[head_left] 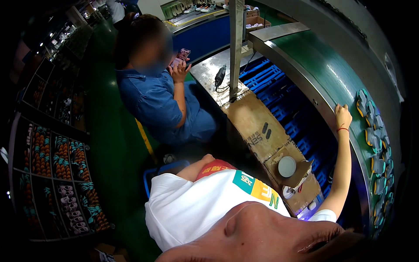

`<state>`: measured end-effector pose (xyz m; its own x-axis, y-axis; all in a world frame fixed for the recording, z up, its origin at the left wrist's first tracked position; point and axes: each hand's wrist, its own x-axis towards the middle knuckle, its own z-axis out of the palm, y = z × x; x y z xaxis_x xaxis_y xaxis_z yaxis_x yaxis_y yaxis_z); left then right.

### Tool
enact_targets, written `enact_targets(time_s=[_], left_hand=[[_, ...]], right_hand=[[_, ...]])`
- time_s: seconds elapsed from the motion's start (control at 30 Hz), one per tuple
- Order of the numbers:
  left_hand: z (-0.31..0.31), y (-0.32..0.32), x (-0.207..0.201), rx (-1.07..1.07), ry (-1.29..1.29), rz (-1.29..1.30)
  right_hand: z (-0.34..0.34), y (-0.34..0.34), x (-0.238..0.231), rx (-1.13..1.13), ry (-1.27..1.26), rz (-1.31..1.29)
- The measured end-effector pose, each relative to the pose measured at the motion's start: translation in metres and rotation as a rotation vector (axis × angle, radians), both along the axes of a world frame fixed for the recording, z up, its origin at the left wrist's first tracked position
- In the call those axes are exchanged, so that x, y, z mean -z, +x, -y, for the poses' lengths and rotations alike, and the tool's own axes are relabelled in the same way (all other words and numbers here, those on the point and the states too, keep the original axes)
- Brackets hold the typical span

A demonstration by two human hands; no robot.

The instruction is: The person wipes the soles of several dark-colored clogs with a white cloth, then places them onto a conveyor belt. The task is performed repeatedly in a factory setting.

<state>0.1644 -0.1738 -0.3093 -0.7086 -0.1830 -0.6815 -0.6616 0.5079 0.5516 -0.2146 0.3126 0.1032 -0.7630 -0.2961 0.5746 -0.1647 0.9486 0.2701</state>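
My right hand [343, 117] is stretched out to the metal rim [321, 98] of a curved green conveyor belt [323, 56]. Its fingers are curled closed over the rim, and whatever they may hold is hidden. A thin red string circles that wrist. Just beyond it on the belt lie several grey shoe soles [374, 137] with yellow and teal edges. My left hand [207, 159] rests low against the red cloth [214, 168] at my waist, its fingers mostly out of sight.
Cardboard [251, 118] covers a bench beside me, bearing an open carton with a round grey lid [286, 166]. Blue rollers [279, 96] run alongside. A seated co-worker in blue [152, 100] holds a phone [183, 54]. A metal post [236, 43] rises nearby; shoe racks [56, 174] stand left.
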Motion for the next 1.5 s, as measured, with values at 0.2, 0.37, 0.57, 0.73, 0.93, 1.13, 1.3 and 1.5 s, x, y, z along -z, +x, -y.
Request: enact_targets(time_s=[0.2,0.37,0.57,0.73,0.93,1.13,1.3,1.5], left_hand=[[0.001,0.003,0.007,0.0,-0.022,-0.031],[-0.001,0.001,0.0,-0.028,-0.04,-0.006],[-0.002,0.002,0.004,-0.008,-0.002,-0.001],[-0.001,0.001,0.0,-0.03,-0.032,0.02],[-0.002,-0.002,-0.003,-0.06,-0.04,0.035],[-0.002,-0.001,0.002,-0.046,-0.049,0.018],[-0.001,-0.001,0.006,-0.042,-0.036,0.004],[-0.002,-0.007,-0.002,0.004,-0.043,0.055]], right_hand=[[0.007,0.004,-0.004,0.01,-0.009,0.004],[0.002,0.002,-0.001,0.007,-0.008,-0.003],[-0.001,-0.001,0.001,0.014,-0.003,-0.011],[0.002,0.001,0.0,0.022,-0.015,-0.003],[0.001,-0.002,0.002,0.029,-0.006,-0.005],[0.004,0.002,-0.001,0.043,0.001,-0.005],[0.005,0.003,-0.002,0.051,-0.001,0.001],[0.002,-0.001,0.001,0.088,-0.017,0.038]])
